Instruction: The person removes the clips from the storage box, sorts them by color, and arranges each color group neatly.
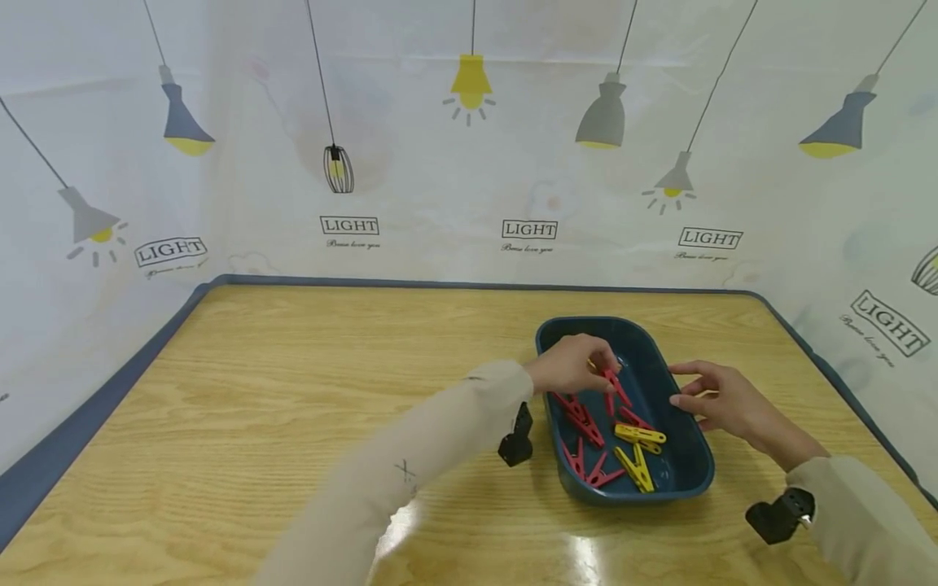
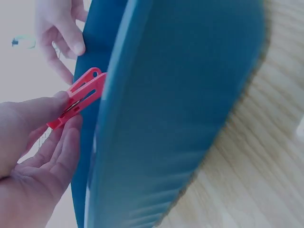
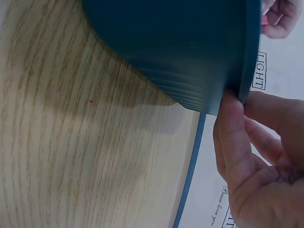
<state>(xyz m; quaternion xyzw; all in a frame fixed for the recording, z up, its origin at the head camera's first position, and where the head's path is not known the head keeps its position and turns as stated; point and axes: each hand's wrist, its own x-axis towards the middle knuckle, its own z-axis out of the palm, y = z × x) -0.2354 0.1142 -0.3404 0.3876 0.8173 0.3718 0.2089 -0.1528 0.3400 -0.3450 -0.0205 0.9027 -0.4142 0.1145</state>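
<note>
A dark blue plastic bin [image 1: 696,480] stands on the table, with several red clothespins [image 1: 584,422] and yellow clothespins [image 1: 634,469] lying inside. My left hand [image 1: 575,364] reaches over the bin's left side and pinches one red clothespin [image 2: 84,95] between thumb and fingers. In the left wrist view the bin's wall hides part of that clothespin's lower end. At the bin's right side, my right hand [image 1: 721,400] holds the rim, its thumb and fingertips meeting the edge in the right wrist view.
The wooden table [image 1: 293,391] extends left of the bin. Behind and along the sides hangs a white sheet [image 1: 440,163] printed with lamps, its blue border [image 1: 381,282] lying along the table's edges. Black wrist cameras [image 1: 516,439] sit on both sleeves.
</note>
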